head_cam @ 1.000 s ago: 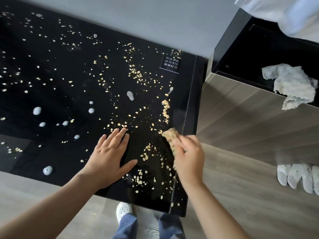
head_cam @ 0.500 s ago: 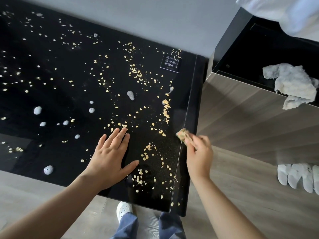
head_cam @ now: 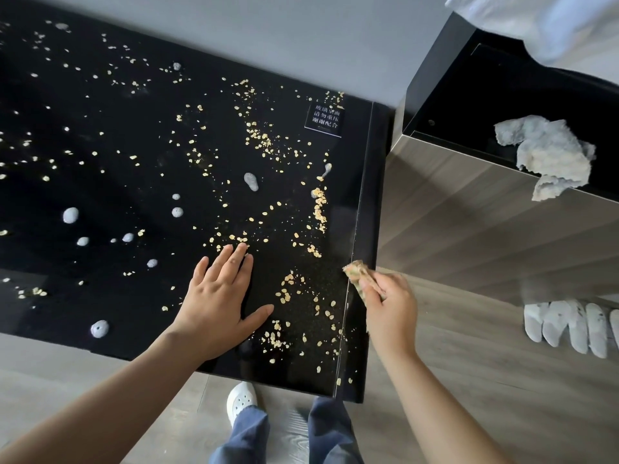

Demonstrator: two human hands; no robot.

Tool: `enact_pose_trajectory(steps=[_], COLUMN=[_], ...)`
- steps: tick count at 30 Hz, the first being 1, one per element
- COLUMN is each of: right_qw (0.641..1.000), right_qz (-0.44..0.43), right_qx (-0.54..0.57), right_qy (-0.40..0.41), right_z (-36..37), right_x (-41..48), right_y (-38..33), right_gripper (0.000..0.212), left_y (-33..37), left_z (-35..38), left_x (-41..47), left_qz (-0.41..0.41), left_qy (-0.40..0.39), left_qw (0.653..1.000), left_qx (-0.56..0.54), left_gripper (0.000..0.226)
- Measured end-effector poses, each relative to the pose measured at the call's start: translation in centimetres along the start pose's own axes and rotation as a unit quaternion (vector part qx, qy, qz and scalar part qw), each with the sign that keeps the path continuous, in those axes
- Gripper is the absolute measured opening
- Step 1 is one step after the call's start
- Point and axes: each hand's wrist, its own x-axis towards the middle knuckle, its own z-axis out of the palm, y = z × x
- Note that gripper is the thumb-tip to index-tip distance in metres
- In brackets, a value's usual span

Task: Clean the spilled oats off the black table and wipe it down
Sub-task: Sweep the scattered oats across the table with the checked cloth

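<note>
Pinching a tan wad (head_cam: 360, 274) in right hand (head_cam: 390, 306) at the right edge of the table (head_cam: 100, 182), centre right of frame; pressing left hand (head_cam: 217, 303) flat, fingers straight, at lower centre. Risk of flicking oats (head_cam: 264, 139) over the edge onto the floor (head_cam: 502, 380) with a fast sweep; of dragging flakes through foam blobs (head_cam: 71, 215) at left and smearing paste; of leaning too hard on the top. Glossy black surface; thin, dry, golden flakes strewn from upper left to lower right; pale rounded foam; soft crumpled wad.
</note>
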Motion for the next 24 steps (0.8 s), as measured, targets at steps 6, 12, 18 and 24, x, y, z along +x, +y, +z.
enact_pose_trajectory(steps=[6, 12, 18, 24], right_qw=[0.999, 0.998, 0.998, 1.000], right_qz=[-0.028, -0.035, 0.017, 0.010], right_qx=[-0.029, 0.017, 0.046, 0.010], right_qy=[0.019, -0.052, 0.032, 0.026], right_z=[2.2, 3.4, -0.7, -0.8], right_x=[-4.2, -6.3, -4.2, -7.1], right_y=[-1.4, -4.6, -3.1, 0.2], right_gripper=[0.026, 0.011, 0.019, 0.025], left_y=[-0.4, -0.5, -0.3, -0.5], left_z=[0.0, -0.1, -0.3, -0.8], left_x=[0.0, 0.1, 0.0, -0.7], left_qz=[0.011, 0.013, 0.010, 0.011], left_qy=[-0.009, -0.021, -0.033, -0.035], left_qw=[1.000, 1.000, 0.999, 0.999], left_qx=[0.013, 0.016, 0.026, 0.021], left_gripper=[0.094, 0.095, 0.098, 0.100])
